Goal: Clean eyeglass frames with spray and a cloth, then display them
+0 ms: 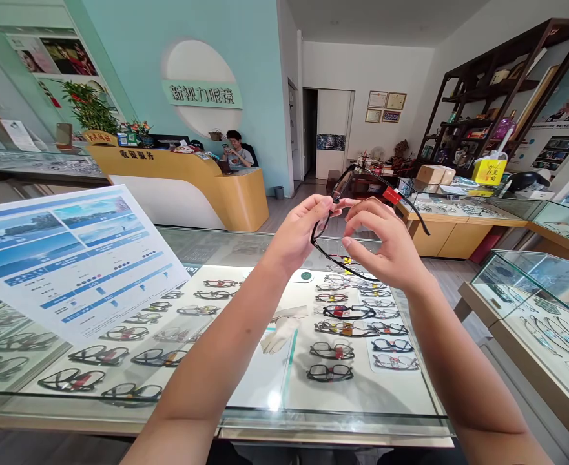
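Above the glass counter, my left hand (296, 234) pinches a pair of dark-framed eyeglasses (319, 234) near the bridge, thumb on the near side. The eyeglasses are turned on edge, their temples unfolded and pointing right; a red tag (391, 195) hangs on the upper one. My right hand (383, 244) is between the temples, fingers bent and thumb apart from the forefinger. One of its fingertips reaches toward the bridge beside my left hand; whether it touches the frame I cannot tell.
The glass display counter (245, 418) below holds rows of eyeglasses and a beige cloth (281, 332). A printed sheet (78, 261) stands tilted at left. More glass cases (536, 284) are at right. A person (238, 152) sits behind the wooden reception desk (236, 194).
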Available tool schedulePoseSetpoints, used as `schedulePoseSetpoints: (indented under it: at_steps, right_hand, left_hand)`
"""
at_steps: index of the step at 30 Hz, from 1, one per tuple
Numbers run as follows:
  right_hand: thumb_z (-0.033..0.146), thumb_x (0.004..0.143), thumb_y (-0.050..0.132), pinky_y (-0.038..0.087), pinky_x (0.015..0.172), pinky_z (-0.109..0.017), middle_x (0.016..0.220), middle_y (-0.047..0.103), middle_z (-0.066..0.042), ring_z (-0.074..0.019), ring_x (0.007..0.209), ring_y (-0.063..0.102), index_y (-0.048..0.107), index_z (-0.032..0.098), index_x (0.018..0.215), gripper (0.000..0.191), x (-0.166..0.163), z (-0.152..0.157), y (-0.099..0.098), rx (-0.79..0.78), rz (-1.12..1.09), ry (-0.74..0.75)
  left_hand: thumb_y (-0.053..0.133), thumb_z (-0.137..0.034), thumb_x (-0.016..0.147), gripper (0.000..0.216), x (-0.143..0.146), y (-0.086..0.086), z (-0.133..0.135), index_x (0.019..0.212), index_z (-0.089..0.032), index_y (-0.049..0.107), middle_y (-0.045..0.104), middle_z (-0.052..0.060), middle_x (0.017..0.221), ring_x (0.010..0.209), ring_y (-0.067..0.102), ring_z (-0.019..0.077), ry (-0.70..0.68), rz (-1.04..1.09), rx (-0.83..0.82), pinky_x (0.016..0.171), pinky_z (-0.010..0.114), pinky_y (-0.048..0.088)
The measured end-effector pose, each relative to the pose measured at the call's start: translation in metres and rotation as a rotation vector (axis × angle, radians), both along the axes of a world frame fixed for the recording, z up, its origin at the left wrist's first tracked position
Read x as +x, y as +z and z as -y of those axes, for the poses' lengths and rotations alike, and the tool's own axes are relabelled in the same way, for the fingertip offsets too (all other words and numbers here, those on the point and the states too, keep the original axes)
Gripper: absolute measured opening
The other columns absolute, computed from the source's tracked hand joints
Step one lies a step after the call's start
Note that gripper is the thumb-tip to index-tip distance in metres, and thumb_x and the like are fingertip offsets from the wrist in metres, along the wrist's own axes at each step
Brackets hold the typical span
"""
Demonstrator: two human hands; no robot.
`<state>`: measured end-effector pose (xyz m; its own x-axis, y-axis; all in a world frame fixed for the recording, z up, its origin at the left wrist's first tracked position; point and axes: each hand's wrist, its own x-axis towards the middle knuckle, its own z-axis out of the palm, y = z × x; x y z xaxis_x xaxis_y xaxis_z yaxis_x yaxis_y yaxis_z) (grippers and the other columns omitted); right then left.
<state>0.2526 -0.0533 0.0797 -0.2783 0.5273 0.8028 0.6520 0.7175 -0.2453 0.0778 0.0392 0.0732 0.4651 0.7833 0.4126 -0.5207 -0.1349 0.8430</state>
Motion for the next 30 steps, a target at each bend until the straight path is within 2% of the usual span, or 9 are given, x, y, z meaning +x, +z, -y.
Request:
schedulePoseSetpoints:
  at_steps: [4, 8, 13, 18, 23, 30]
  right_hand:
    - [0.026, 0.094, 0.071, 0.043, 0.12, -0.058, 0.118, 0.076, -0.005, -0.0319, 0.14, 0.066, 0.062, 0.03, 0.094, 0.009, 0.0004, -0.0005, -0.0001, 0.016, 0.033, -0.027]
    - [0.026, 0.095, 0.069, 0.038, 0.124, -0.058, 0.116, 0.075, -0.006, -0.0312, 0.138, 0.066, 0.061, 0.029, 0.094, 0.008, -0.0006, 0.0002, -0.001, 0.051, 0.08, -0.095]
    - [0.028, 0.098, 0.066, 0.034, 0.128, -0.059, 0.12, 0.075, -0.007, -0.0313, 0.14, 0.065, 0.062, 0.027, 0.094, 0.006, -0.003, 0.0022, -0.0017, 0.045, 0.108, -0.144]
    - [0.029, 0.097, 0.067, 0.04, 0.124, -0.056, 0.121, 0.076, -0.007, -0.0313, 0.139, 0.066, 0.062, 0.027, 0.094, 0.006, -0.0024, 0.0017, -0.0011, 0.032, 0.078, -0.114]
    - [0.03, 0.099, 0.068, 0.043, 0.12, -0.054, 0.119, 0.077, -0.008, -0.031, 0.135, 0.068, 0.064, 0.027, 0.096, 0.006, -0.0018, 0.0021, -0.0002, 0.004, 0.042, -0.091]
    - [0.031, 0.098, 0.068, 0.045, 0.118, -0.054, 0.123, 0.078, -0.008, -0.0329, 0.138, 0.067, 0.065, 0.027, 0.096, 0.006, -0.0029, 0.0017, -0.0004, -0.018, 0.018, -0.093]
  left_hand:
    - [0.094, -0.054, 0.083, 0.043, -0.0002, 0.0016, 0.0034, 0.08, -0.022, 0.065, 0.079, 0.001, 0.093, 0.107, 0.072, 0.0215, -0.009, 0.013, -0.005, 0.099, 0.032, 0.05]
    - [0.094, -0.052, 0.082, 0.04, -0.0005, 0.0031, 0.0063, 0.084, -0.022, 0.068, 0.079, 0.001, 0.097, 0.109, 0.071, 0.0215, -0.026, 0.016, 0.008, 0.096, 0.031, 0.049]
    - [0.094, -0.056, 0.081, 0.044, 0.0002, 0.0021, 0.0049, 0.084, -0.021, 0.067, 0.076, 0.002, 0.091, 0.11, 0.069, 0.0218, -0.004, -0.001, 0.036, 0.093, 0.03, 0.048]
    - [0.094, -0.059, 0.08, 0.045, 0.0013, -0.0012, 0.0009, 0.086, -0.022, 0.069, 0.075, 0.001, 0.093, 0.097, 0.065, 0.0177, 0.015, -0.029, 0.057, 0.086, 0.03, 0.045]
    - [0.093, -0.059, 0.081, 0.044, 0.0021, -0.0032, -0.0007, 0.088, -0.022, 0.071, 0.075, 0.001, 0.096, 0.097, 0.064, 0.0176, 0.019, -0.037, 0.061, 0.085, 0.029, 0.043]
    - [0.093, -0.056, 0.083, 0.04, 0.0025, -0.0037, -0.0002, 0.09, -0.022, 0.072, 0.076, 0.001, 0.096, 0.087, 0.061, 0.0152, 0.034, -0.043, 0.038, 0.08, 0.029, 0.042]
